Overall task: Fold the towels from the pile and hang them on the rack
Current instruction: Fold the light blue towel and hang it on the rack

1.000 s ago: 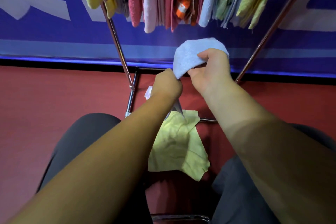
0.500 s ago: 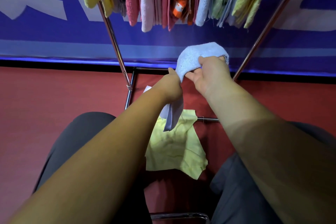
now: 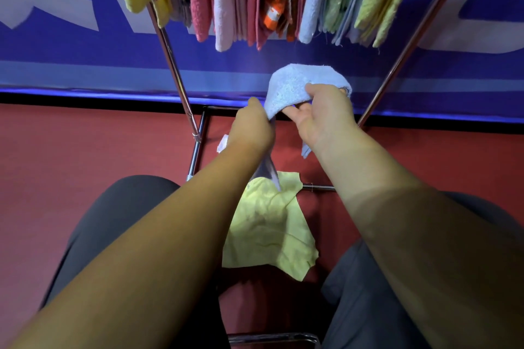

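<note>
Red floor (image 3: 85, 178), yellow cloth (image 3: 266, 229) between knees (image 3: 113, 207), crowded rack (image 3: 170, 56) above blue towel (image 3: 292, 85)

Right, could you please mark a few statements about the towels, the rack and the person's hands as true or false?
1. Both the left hand and the right hand grip the light blue terry towel. True.
2. Many folded towels hang from the chrome metal rack. True.
3. The light blue terry towel already hangs on the rack. False: it is held below the hung towels.
4. The crumpled yellow cloth lies on the person's lap. False: it lies on the red floor.
</note>
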A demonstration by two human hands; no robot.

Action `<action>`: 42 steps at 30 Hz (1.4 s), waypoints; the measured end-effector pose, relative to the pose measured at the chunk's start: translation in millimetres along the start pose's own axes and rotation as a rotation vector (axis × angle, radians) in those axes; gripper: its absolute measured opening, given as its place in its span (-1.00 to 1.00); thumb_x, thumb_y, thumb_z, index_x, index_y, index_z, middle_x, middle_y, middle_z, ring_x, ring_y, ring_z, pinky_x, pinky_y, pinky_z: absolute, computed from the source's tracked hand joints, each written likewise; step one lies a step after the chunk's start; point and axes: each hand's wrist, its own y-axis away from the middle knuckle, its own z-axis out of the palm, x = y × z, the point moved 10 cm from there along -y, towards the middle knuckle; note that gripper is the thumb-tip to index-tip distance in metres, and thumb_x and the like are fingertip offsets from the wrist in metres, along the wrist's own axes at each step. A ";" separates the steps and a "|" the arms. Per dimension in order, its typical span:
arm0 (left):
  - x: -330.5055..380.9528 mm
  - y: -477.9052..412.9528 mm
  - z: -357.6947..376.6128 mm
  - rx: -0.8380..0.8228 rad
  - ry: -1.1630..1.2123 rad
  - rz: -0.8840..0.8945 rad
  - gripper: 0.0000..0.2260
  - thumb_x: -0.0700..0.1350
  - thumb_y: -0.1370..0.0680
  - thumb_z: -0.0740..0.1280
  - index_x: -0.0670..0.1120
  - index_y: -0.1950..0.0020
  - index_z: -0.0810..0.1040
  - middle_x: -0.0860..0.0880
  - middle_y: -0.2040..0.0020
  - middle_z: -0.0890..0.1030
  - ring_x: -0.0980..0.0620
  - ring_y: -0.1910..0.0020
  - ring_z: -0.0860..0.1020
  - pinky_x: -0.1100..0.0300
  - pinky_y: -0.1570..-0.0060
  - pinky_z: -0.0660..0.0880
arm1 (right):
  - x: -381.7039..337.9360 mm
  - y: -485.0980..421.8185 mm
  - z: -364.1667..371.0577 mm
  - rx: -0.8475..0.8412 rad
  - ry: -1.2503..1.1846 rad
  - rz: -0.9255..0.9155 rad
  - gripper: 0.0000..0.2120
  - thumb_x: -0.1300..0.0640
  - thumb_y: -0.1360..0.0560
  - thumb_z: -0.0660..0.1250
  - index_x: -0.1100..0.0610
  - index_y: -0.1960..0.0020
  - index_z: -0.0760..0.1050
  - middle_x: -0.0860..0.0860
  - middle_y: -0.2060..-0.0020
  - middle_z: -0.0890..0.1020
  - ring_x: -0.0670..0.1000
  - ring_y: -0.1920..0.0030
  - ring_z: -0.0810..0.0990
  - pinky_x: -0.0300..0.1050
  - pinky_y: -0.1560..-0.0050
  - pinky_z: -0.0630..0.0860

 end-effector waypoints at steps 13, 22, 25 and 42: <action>38.1 25.4 -57.7 0.189 0.068 0.132 -0.82 -0.14 -0.61 0.22 -0.11 -0.05 0.61 -0.12 0.11 0.69 -0.20 0.09 0.62 -0.03 0.13 0.56 | 9.9 16.6 -26.8 0.038 0.328 0.090 -0.48 0.50 -0.65 0.17 0.16 -0.54 0.37 0.16 -0.01 0.63 0.18 -0.12 0.69 0.04 -0.07 0.70; 93.0 67.1 -90.2 0.132 -0.088 0.205 -0.71 0.00 -0.65 0.22 -0.06 0.23 0.44 -0.05 0.27 0.51 -0.16 0.24 0.48 0.07 0.33 0.25 | 1.3 66.7 -53.0 0.134 0.945 0.021 -0.41 -0.09 -0.42 0.54 0.22 -0.29 0.47 0.15 -0.04 0.68 0.19 0.20 0.72 0.07 0.23 0.65; 110.5 77.3 -105.6 0.135 -0.146 0.213 -0.72 -0.05 -0.61 0.26 -0.05 0.30 0.37 -0.03 0.30 0.44 -0.05 0.34 0.42 0.08 0.44 0.15 | -35.2 89.8 -31.9 0.096 1.222 -0.338 -0.47 -0.03 -0.54 0.48 0.11 -0.38 0.35 0.18 -0.27 0.49 0.27 -0.08 0.60 -0.02 -0.04 0.49; 246.3 112.8 -210.0 0.239 -0.347 0.414 -0.92 -0.23 -0.48 0.31 -0.19 0.14 0.60 -0.13 0.29 0.50 -0.20 0.29 0.51 0.07 0.31 0.41 | -190.7 203.0 66.4 -0.008 1.352 -0.833 -0.63 0.27 -0.64 0.16 0.16 -0.35 0.60 0.21 -0.16 0.66 0.22 0.00 0.60 -0.10 0.09 0.44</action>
